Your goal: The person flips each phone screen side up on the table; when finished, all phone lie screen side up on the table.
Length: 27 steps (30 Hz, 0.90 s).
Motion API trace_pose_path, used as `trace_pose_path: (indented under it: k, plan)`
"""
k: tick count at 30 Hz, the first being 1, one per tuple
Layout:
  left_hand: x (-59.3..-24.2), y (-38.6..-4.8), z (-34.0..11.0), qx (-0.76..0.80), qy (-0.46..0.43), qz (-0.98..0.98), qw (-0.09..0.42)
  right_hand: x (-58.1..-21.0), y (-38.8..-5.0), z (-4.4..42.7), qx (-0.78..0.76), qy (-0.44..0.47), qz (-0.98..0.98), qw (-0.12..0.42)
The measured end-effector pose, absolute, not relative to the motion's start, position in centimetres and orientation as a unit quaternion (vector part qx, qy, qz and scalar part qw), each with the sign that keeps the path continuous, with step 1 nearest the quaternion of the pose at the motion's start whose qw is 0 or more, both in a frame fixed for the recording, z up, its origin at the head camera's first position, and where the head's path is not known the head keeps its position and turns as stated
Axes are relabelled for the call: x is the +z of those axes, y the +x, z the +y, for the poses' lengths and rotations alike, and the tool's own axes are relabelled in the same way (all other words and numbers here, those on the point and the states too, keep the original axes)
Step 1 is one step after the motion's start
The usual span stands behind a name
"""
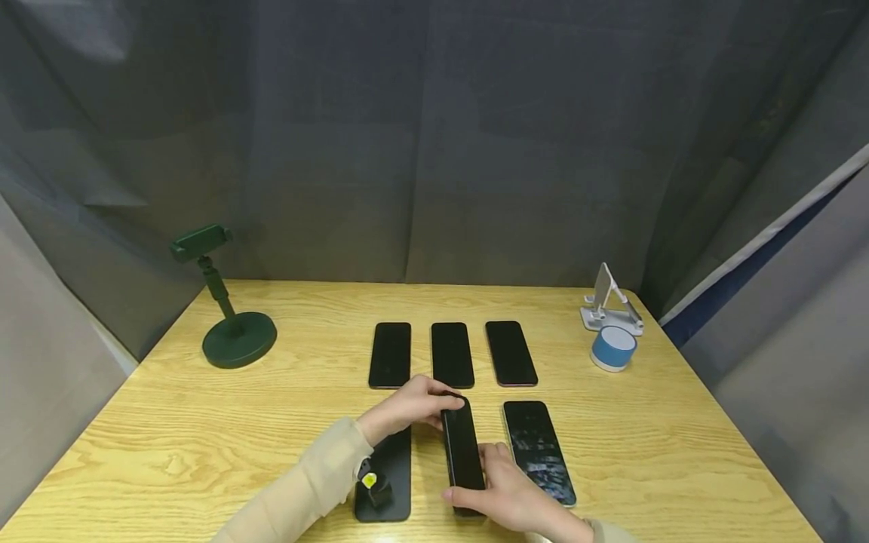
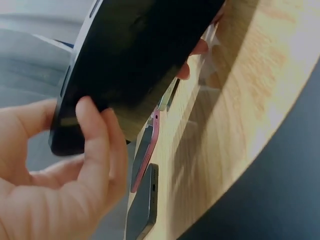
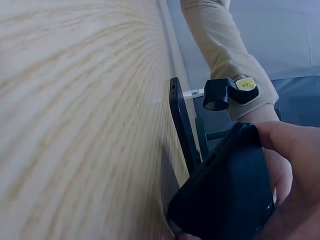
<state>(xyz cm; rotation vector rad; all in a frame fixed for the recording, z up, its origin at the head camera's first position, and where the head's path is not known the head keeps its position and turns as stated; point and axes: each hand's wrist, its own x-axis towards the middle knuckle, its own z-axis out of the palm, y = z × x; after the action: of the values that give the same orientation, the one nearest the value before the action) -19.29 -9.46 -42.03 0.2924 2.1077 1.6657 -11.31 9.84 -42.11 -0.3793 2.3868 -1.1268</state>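
Observation:
A black smartphone (image 1: 462, 451) is held tilted just above the wooden table by both hands. My left hand (image 1: 416, 403) pinches its far end, thumb on one face and fingers behind, as the left wrist view shows on the phone (image 2: 135, 60). At the near end my right hand (image 1: 514, 494) grips the phone, its thumb on the edge; in the right wrist view the phone's bottom end (image 3: 225, 185) hangs over its shadow. Under my left forearm lies another dark phone (image 1: 390, 483), partly covered. Beside my right hand is a phone (image 1: 539, 449) with a reflective screen.
Farther back lie three phones in a row: left (image 1: 390, 354), middle (image 1: 452, 354) and right (image 1: 511, 353). A green phone stand (image 1: 239, 339) is at the left. At the right back are a white folding stand (image 1: 611, 309) and a blue-and-white cylinder (image 1: 614, 348). Grey curtains (image 1: 421, 143) enclose the table.

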Motion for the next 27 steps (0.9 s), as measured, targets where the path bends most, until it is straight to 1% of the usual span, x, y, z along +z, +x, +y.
trace_pose_path:
  k: [8,14,18,24,27]
  plan:
    - [-42.6,-19.5,-11.7,0.638,0.192,0.671,0.325,-42.5,-11.3,10.0,-0.467,-0.121,0.84,0.248]
    - [-43.2,-19.8,-12.6,0.652,0.227,0.623,0.367,-42.8,-11.0,10.1,-0.503,-0.134,0.814,0.259]
    - [-43.7,-19.9,-12.6,0.659,0.244,0.61,0.367,-43.0,-10.9,10.2,-0.506,-0.148,0.808,0.264]
    - [-43.7,-19.8,-12.3,0.667,0.221,0.626,0.338,-42.7,-11.9,10.2,-0.5,-0.183,0.794,0.293]
    - [-43.6,-19.6,-12.1,0.671,0.21,0.63,0.33,-42.2,-12.5,10.3,-0.478,-0.194,0.809,0.281]
